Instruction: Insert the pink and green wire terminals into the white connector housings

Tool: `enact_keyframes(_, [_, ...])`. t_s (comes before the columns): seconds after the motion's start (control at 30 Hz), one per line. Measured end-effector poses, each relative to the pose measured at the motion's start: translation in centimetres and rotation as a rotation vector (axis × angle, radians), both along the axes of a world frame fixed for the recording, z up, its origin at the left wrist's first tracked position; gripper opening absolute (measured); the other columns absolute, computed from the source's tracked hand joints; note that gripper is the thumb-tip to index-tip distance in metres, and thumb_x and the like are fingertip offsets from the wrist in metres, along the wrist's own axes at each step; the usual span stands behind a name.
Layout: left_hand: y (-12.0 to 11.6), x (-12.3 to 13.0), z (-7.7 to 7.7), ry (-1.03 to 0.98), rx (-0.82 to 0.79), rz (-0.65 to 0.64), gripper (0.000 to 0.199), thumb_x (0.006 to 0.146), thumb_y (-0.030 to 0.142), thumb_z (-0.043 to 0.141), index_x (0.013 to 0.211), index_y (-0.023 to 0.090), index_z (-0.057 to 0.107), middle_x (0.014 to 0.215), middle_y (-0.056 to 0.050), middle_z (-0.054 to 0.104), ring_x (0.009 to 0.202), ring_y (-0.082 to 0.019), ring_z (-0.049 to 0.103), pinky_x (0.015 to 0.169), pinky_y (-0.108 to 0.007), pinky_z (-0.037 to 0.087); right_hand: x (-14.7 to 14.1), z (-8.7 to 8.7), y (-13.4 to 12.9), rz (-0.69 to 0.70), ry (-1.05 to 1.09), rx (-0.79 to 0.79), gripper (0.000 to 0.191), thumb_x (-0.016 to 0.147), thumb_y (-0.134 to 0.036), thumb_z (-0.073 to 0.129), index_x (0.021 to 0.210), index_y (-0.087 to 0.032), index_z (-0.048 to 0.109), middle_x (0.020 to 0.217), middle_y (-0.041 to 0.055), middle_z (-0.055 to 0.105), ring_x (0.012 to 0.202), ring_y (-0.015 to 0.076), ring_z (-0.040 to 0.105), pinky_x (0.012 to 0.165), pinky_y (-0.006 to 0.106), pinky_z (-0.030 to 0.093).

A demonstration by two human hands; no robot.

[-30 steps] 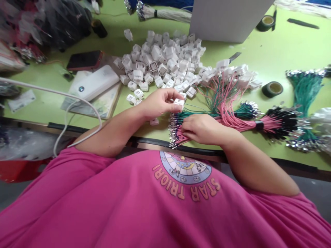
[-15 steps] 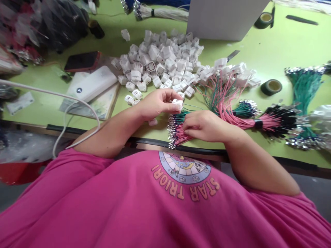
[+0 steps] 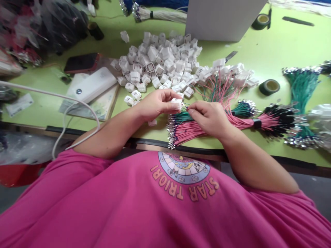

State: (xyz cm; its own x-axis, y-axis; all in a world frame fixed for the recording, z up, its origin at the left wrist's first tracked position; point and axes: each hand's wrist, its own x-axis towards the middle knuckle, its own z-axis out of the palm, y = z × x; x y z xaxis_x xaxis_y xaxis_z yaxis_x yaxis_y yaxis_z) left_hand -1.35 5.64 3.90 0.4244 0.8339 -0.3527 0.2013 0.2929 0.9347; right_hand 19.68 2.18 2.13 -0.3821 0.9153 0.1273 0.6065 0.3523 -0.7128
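Between thumb and fingers, my left hand (image 3: 161, 101) pinches a white plastic connector housing (image 3: 176, 103). A thin green wire runs from the housing toward the right. Just right of it, my right hand (image 3: 210, 117) is closed in a pinch on the end of a wire, with a small dark and silver tip at the fingertips; its colour along the length is hidden by the hand. Below both hands lies a bundle of pink wires (image 3: 190, 132) and green wires (image 3: 181, 117), their silver terminals fanned out at the left end.
A heap of white housings (image 3: 165, 57) lies beyond my hands, with wired housings (image 3: 239, 74) to its right. Tape rolls (image 3: 269, 87), green wire bundles (image 3: 301, 86), a phone (image 3: 81, 63) and a white power bank (image 3: 93, 84) surround them. A white cable (image 3: 82, 101) crosses my left forearm.
My right hand has lifted from the pink wires and moved up beside the housing, now with a wire tip in its fingers. My left hand keeps the housing in nearly the same place.
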Motion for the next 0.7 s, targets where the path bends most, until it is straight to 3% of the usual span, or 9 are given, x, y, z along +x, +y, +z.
enact_keyframes(0.17, [0.1, 0.0, -0.2, 0.019, 0.018, 0.002, 0.03, 0.078, 0.014, 0.076, 0.105, 0.011, 0.062, 0.081, -0.004, 0.068, 0.069, -0.01, 0.062, 0.053, -0.02, 0.047, 0.1, 0.2, 0.2, 0.032, -0.092, -0.066, 0.029, 0.091, -0.032, 0.049, 0.071, -0.017, 0.064, 0.064, 0.0012, 0.058, 0.062, 0.0122, 0.046, 0.063, 0.028, 0.031])
enact_keyframes(0.4, [0.1, -0.3, -0.4, 0.072, 0.15, -0.048, 0.031, 0.072, 0.017, 0.081, 0.1, 0.013, 0.069, 0.071, 0.0, 0.061, 0.062, -0.008, 0.053, 0.048, -0.02, 0.041, 0.0, 0.1, 0.8, 0.01, 0.164, -0.378, 0.019, 0.08, -0.022, 0.051, 0.067, -0.017, 0.063, 0.059, -0.0028, 0.051, 0.061, 0.0108, 0.045, 0.063, 0.028, 0.033])
enact_keyframes(0.7, [0.3, 0.0, -3.9, -0.051, 0.295, -0.01, 0.032, 0.057, 0.013, 0.085, 0.086, 0.013, 0.071, 0.08, -0.003, 0.069, 0.061, -0.007, 0.055, 0.055, -0.021, 0.043, -0.6, 0.1, 0.5, -0.008, 0.268, -0.511, 0.017, 0.078, -0.019, 0.053, 0.062, -0.017, 0.059, 0.056, -0.005, 0.043, 0.058, 0.009, 0.038, 0.06, 0.028, 0.03])
